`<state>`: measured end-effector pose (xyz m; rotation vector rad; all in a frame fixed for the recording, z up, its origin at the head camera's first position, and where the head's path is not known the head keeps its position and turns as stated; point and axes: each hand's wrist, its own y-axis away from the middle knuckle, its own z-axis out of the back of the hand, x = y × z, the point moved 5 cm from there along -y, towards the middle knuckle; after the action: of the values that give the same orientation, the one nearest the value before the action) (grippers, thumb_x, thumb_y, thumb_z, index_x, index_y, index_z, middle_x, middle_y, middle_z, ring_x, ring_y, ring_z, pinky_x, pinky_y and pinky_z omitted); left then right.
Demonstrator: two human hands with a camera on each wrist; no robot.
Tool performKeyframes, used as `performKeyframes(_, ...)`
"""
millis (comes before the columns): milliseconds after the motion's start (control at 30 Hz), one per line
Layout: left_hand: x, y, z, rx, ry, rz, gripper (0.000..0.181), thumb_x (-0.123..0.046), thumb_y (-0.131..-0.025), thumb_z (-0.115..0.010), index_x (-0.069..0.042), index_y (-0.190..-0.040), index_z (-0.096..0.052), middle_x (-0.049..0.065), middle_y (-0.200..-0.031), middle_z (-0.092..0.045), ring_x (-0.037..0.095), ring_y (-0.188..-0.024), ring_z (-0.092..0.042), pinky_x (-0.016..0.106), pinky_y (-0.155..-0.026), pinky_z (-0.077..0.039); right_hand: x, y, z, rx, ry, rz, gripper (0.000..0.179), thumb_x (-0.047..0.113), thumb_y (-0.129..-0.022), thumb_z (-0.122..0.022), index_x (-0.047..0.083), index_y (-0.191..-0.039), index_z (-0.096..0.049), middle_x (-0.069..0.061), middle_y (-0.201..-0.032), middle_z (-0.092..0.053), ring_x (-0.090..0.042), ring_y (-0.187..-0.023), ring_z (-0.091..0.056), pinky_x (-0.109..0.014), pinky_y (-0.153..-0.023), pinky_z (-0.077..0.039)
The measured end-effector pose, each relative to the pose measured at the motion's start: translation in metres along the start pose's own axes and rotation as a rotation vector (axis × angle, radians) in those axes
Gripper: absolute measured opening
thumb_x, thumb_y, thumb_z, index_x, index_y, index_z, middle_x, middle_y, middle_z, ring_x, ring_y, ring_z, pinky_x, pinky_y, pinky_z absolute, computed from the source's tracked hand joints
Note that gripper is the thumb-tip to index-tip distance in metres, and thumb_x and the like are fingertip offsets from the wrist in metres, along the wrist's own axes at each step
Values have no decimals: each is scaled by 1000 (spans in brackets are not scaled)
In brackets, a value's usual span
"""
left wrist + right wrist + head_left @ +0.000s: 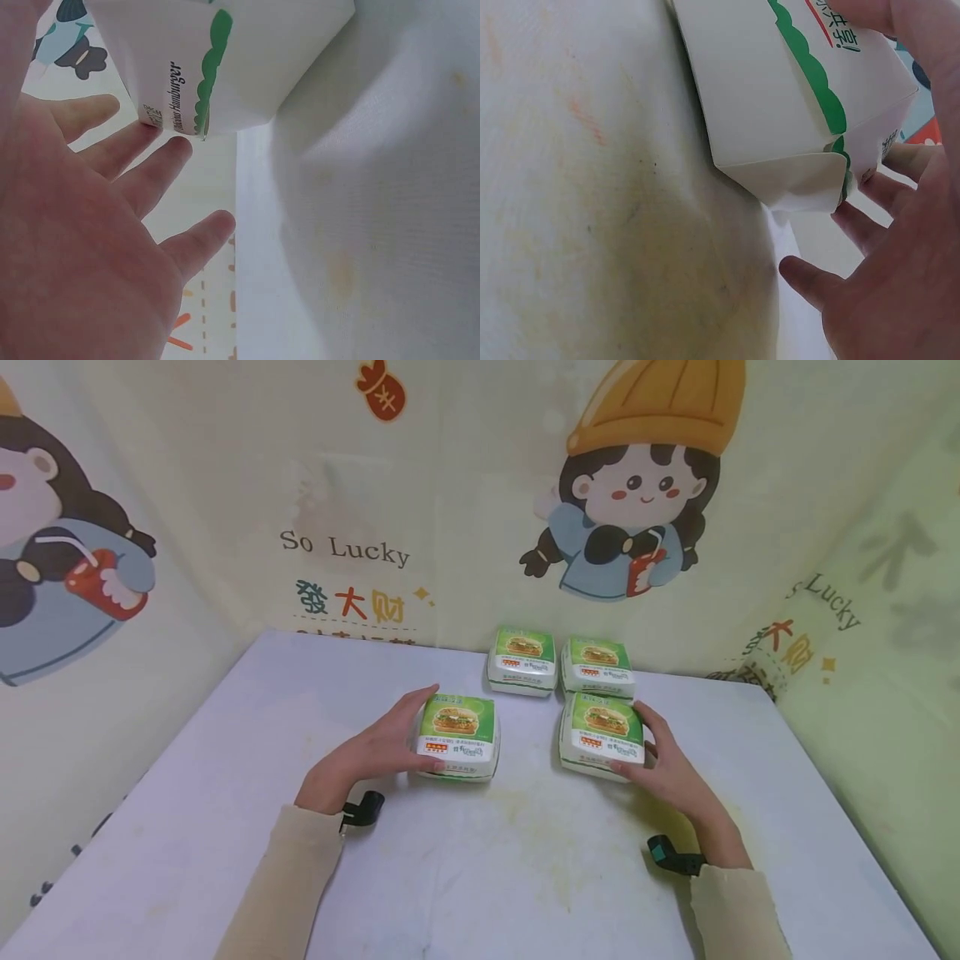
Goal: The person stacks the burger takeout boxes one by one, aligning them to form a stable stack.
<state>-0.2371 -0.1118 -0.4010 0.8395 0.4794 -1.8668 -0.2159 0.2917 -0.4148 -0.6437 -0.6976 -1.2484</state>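
Observation:
My left hand (375,745) holds a green and white hamburger box (457,735) from its left side, thumb at the front and a fingertip at the back corner. In the left wrist view, other fingers (169,165) spread beside the wall of this box (247,60). On the right, my right hand (670,774) grips a matching hamburger box (602,733) by its right side, thumb on the front edge. The right wrist view has fingers (862,225) against the end of that box (765,97). Both lids carry a burger picture.
Two more hamburger boxes stand side by side near the wall, a left one (522,660) and a right one (597,665) just behind the box in my right hand. A printed cloth (480,510) hangs behind the white tabletop (480,877).

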Motion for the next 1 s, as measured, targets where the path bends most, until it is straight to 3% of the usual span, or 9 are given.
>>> performKeyframes(1000, -2, 3, 3, -8, 0, -13, 119, -50, -68, -87, -25, -159, -13, 1, -164, -17, 25, -148, -25, 57, -118, -29, -1, 2, -1, -2, 7, -11, 106, 29, -85, -77, 18, -160, -4, -16, -165, -9, -40, -150, -13, -70, -113, -24)
